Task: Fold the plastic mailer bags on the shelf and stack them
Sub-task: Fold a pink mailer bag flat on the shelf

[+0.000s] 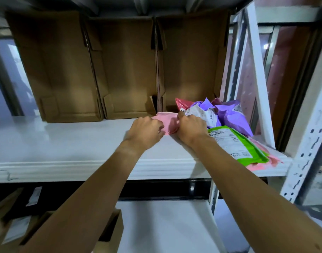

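Observation:
A pink mailer bag [169, 123], folded small, lies on the white shelf [65, 143] between my hands. My left hand [146, 129] grips its left edge with curled fingers. My right hand [190, 126] pinches its right edge. Right of my right hand sits a crumpled heap of mailers: a purple one [231, 115], a grey-white labelled one [202, 112] and a dark pink one [184, 105]. A green mailer with a white label [237, 145] lies flat near the shelf's front right, on top of a pink mailer [266, 161].
Three open brown cardboard boxes [65, 70] stand on their sides along the back of the shelf. A white slotted upright [310, 143] bounds the right end. More cardboard boxes [111, 232] sit on the lower shelf at bottom left.

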### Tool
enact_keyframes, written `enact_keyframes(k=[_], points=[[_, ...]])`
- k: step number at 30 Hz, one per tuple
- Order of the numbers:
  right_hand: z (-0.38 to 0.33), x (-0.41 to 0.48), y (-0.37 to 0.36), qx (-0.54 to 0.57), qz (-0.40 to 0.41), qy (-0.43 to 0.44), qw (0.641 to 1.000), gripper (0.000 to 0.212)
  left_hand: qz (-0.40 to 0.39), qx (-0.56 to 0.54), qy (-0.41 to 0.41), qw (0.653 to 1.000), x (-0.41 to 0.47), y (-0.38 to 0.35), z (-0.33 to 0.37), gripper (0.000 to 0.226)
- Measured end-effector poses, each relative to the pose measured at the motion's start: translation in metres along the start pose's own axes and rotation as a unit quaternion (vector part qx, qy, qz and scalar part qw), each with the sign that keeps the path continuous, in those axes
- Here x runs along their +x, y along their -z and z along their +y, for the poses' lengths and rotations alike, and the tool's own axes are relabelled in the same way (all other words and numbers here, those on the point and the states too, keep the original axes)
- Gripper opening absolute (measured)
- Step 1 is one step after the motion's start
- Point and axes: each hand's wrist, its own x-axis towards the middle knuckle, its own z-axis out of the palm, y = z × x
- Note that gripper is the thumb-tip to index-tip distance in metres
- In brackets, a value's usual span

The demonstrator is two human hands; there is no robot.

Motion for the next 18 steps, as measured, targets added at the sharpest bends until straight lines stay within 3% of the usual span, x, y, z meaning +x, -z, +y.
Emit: enact_keyframes(k=[4,14,18], points=[[0.002,0.003,-0.003,0.052,0.02,-0.016,0.998,0.032,-0.012,-0.029,-0.001,1.0,0.001,-0.001,0.0,0.033],[-0.003,0.001,-0.002,0.204,0.099,-0.001,0.974,0.026,0.006,-0.09,0.063,0.994,-0.006,0.002,-0.002,0.039],[-0.004,-0.006,0.003,0.245,0.123,0.018,0.962,0.029,0.024,-0.091,0.118,0.989,-0.013,0.008,-0.002,0.023]])
